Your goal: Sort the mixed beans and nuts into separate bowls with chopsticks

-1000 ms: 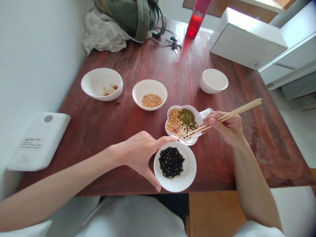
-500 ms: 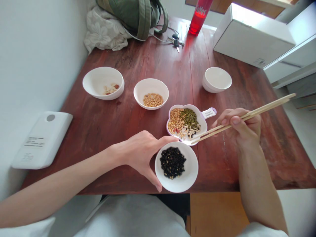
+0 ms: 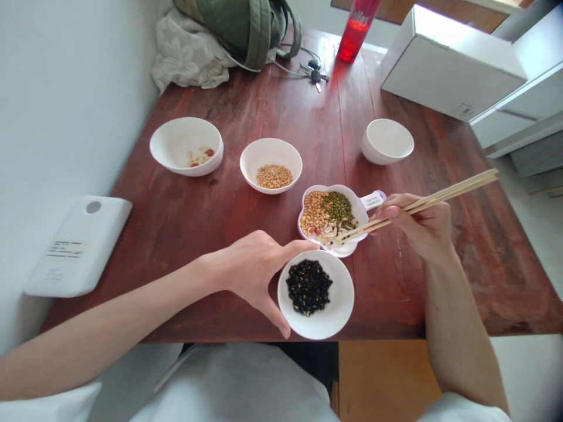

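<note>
Head view: nearest, at the edge of the worktop, is a white bowl of black beans. The left hand holds it, grip curved wide around its left side. Just beyond is a flower-shaped dish with yellow beans, green beans and pale pieces in it. The right hand has a narrow grip on chopsticks, their tips at the dish's near part; whether they pinch anything I cannot tell. Farther off are a bowl of yellow beans, one with a few nuts to its left, and another white bowl to the right. At the far end are keys, a green bag, a red bottle and a white box.
</note>
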Demonstrator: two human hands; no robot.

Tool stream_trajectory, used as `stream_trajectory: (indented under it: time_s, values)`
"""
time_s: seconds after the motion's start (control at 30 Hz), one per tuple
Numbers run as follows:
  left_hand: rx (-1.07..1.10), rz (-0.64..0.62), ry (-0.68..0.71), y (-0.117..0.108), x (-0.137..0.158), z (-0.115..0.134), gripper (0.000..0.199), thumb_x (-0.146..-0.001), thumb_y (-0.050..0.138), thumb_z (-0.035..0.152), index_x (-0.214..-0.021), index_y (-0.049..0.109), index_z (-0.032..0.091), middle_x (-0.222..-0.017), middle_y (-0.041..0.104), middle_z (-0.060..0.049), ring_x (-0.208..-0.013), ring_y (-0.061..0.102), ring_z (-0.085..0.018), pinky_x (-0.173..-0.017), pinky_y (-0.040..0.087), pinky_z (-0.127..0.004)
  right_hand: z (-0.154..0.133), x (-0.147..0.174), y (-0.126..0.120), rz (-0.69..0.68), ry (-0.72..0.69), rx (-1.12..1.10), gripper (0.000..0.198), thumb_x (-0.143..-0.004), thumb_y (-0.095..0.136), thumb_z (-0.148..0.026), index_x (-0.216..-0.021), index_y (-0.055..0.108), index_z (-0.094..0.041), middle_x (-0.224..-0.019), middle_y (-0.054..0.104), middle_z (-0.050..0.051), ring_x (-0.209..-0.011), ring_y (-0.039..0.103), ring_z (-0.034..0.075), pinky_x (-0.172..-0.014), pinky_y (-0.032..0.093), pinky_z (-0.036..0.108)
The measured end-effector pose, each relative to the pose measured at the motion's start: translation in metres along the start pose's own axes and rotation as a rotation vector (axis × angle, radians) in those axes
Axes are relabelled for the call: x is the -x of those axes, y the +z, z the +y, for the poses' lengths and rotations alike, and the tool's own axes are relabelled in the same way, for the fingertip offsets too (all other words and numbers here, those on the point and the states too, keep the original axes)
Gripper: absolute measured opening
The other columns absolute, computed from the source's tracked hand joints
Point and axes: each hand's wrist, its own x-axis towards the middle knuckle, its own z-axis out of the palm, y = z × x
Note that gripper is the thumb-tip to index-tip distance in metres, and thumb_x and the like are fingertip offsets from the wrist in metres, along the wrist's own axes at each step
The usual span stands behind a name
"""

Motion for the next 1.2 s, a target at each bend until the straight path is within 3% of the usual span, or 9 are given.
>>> stream_trajectory:
  time_s: [0.4, 0.9, 1.1, 1.2]
  values:
    - [-0.006, 0.012, 0.009, 0.0004, -0.0002, -0.0005, 0.142, -0.051, 0.079, 0.104, -0.162, 0.040, 0.023, -0.100, 0.088, -0.006, -0.068, 0.082, -0.030, -0.071, 0.053, -0.033, 0.0104, 0.0027, 0.0015, -0.036, 0.021, -0.070, 0.012, -0.098, 0.083, -0.036, -0.091, 0.087, -0.027, -0.084, 0.083, 0.005, -0.072, 0.081, 0.023, -0.056, 0.069, 0.034]
    - [-0.011, -0.006, -0.005, 0.0002, 0.0002, -0.0002, 0.141, -0.054, 0.079, 0.103, -0.164, 0.040, 0.023, -0.099, 0.087, -0.005, -0.071, 0.082, -0.030, -0.072, 0.053, -0.034, 0.0054, 0.0008, 0.0069, -0.074, 0.046, -0.075, 0.019, -0.100, 0.081, -0.038, -0.086, 0.086, -0.026, -0.078, 0.083, 0.004, -0.063, 0.079, 0.021, -0.055, 0.069, 0.032]
    - [0.003, -0.006, -0.003, 0.0006, 0.0001, -0.0008, 0.140, -0.055, 0.078, 0.103, -0.164, 0.039, 0.024, -0.103, 0.087, -0.006, -0.072, 0.082, -0.030, -0.073, 0.053, -0.034, 0.0070, -0.0006, 0.0062, -0.072, 0.051, -0.087, 0.021, -0.092, 0.089, -0.045, -0.089, 0.087, -0.025, -0.081, 0.083, 0.006, -0.064, 0.080, 0.023, -0.053, 0.069, 0.033]
    - [-0.009, 0.004, 0.000, 0.0006, 0.0001, -0.0009, 0.141, -0.053, 0.079, 0.103, -0.163, 0.040, 0.023, -0.093, 0.086, -0.005, -0.067, 0.080, -0.030, -0.070, 0.052, -0.033, 0.0068, -0.0013, 0.0063, -0.076, 0.061, -0.105, 0.022, -0.089, 0.092, -0.046, -0.088, 0.087, -0.024, -0.081, 0.083, 0.006, -0.063, 0.080, 0.023, -0.053, 0.068, 0.034]
